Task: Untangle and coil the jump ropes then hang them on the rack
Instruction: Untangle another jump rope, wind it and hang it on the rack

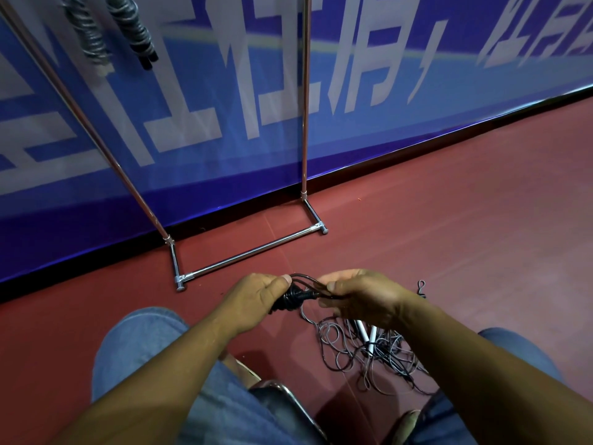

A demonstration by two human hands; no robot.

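Observation:
My left hand [256,300] grips a black jump rope bundle [293,298], its cord wound around the black handles. My right hand [359,295] pinches the loose strands of the same rope just to the right of the bundle. A tangled pile of thin dark ropes [369,351] with white handles [372,340] lies on the red floor beneath my right forearm. The chrome rack [253,252] stands ahead against the blue wall. Two coiled ropes [128,27] hang from it at the top left.
A blue banner wall [385,91] with white characters runs behind the rack. I sit on a stool with a chrome rim [288,393], my knees in jeans on either side. Red floor [465,220] stretches to the right.

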